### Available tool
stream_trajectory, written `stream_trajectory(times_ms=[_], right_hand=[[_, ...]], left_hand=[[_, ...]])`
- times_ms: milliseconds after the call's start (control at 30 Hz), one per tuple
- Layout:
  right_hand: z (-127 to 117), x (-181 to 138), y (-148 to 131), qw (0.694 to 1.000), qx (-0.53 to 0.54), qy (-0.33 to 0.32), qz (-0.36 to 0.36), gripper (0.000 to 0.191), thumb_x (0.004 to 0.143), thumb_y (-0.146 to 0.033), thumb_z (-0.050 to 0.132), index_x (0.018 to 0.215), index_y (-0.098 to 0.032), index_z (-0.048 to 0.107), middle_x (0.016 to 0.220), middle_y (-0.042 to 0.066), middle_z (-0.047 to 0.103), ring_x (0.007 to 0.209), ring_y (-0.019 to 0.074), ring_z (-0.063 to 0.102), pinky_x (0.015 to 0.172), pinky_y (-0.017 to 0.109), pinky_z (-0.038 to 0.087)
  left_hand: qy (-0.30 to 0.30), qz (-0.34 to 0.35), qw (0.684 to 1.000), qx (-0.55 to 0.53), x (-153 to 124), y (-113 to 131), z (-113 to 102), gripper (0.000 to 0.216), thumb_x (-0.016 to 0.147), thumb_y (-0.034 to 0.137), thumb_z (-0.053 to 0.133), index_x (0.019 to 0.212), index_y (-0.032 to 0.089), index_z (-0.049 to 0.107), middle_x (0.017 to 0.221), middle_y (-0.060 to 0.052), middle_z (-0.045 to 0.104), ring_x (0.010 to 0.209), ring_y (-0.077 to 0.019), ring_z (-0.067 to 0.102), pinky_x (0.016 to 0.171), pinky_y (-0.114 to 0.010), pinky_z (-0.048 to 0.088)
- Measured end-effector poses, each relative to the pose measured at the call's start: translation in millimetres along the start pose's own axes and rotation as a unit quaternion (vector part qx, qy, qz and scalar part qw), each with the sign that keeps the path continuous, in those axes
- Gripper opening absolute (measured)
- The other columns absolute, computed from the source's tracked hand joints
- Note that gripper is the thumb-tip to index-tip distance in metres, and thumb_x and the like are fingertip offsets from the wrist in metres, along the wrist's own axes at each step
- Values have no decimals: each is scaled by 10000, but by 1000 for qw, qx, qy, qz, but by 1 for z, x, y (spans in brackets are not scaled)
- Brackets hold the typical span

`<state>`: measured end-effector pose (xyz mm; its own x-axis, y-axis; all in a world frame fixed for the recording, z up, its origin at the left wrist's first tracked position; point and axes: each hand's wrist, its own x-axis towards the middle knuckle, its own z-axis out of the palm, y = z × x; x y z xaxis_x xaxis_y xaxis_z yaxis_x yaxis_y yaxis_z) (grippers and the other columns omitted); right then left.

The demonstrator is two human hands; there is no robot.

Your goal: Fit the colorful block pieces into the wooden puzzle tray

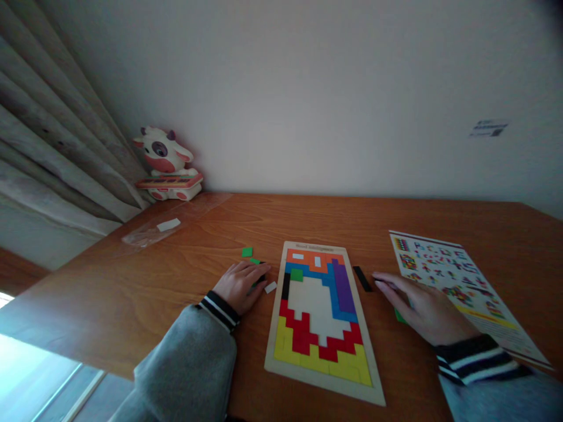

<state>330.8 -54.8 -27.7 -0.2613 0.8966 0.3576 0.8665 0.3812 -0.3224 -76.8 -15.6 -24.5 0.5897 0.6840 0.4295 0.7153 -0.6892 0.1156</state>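
A wooden block puzzle board (325, 394) lies between my hands, partly filled with yellow, red, blue, purple, orange, black and green pieces. Its middle shows the bare pale base. To its left, my left hand (241, 284) rests palm down over loose pieces, fingers apart from the thumb; some green shows beneath it. A white piece (270, 287) lies by its thumb, and a green piece (247, 251) just beyond. Right of the board, my right hand (422, 305) has its fingertips pinched together close to a black bar piece (362, 278). Whatever they hold is too small to make out. A green piece (400, 316) peeks out under that hand.
A printed pattern sheet (457, 275) lies at the right, partly behind my right hand. Clear plastic wrapping (145, 236) with a white slip is at the left. A toy cow with a keyboard (169, 167) stands in the back left corner, beside the curtain (57, 117).
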Motion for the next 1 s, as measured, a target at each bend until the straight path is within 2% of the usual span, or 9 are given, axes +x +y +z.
stream_trajectory(times_ms=[167,300,400,500,600,700,833,1000], right_hand=[[5,-2,1,999,-9,-36,-19,334,925,-400,462,1163,-246,639,1219,67,683,1079,245,665,969,419,530],[1,-4,4,999,0,-35,-19,349,906,-388,495,1204,-252,617,1226,69,673,1094,251,653,966,423,530],[-11,-6,13,999,-1,-32,-19,310,882,-449,536,1103,-273,664,1156,70,691,1069,274,652,951,453,528],[-24,-14,27,999,0,-48,8,309,823,-531,598,995,-297,704,1059,67,708,984,293,673,883,464,557],[-33,-22,38,994,24,-87,55,309,734,-532,699,949,-312,731,908,73,730,787,272,696,684,398,606],[-35,-26,40,989,58,-107,82,296,691,-530,729,883,-306,750,759,72,721,649,244,675,573,360,592],[-31,-22,33,985,81,-118,97,329,743,-582,651,836,-280,742,717,58,707,641,222,669,580,335,579],[-23,-15,27,985,83,-126,80,290,764,-532,656,868,-268,719,856,52,728,748,222,687,677,344,586]], left_hand=[[-9,16,1000,-7,2,3,-4,316,919,238,485,1208,169,594,1162,-104,679,1059,-254,617,918,-458,527],[-35,17,999,-26,1,5,-17,382,859,225,531,1235,181,580,1201,-104,650,1101,-262,582,965,-469,493],[-45,11,998,-35,-3,-1,-29,398,832,288,579,1219,194,594,1191,-114,637,1088,-265,586,958,-460,493],[-53,0,998,-23,-12,-15,-35,472,808,420,645,1221,198,598,1182,-117,633,1071,-270,593,944,-449,501],[-70,-12,997,-2,-21,-31,-35,550,800,517,662,1244,203,588,1210,-113,627,1092,-268,593,952,-433,503],[-71,-9,997,8,-26,-42,-32,468,851,499,620,1215,204,612,1209,-102,638,1083,-247,611,951,-411,512],[-64,7,998,14,-24,-43,-26,339,915,414,559,1174,215,647,1212,-88,649,1071,-232,624,950,-406,520],[-40,22,999,11,-17,-36,-22,312,915,373,562,1177,230,654,1226,-85,645,1105,-238,607,964,-428,515]])
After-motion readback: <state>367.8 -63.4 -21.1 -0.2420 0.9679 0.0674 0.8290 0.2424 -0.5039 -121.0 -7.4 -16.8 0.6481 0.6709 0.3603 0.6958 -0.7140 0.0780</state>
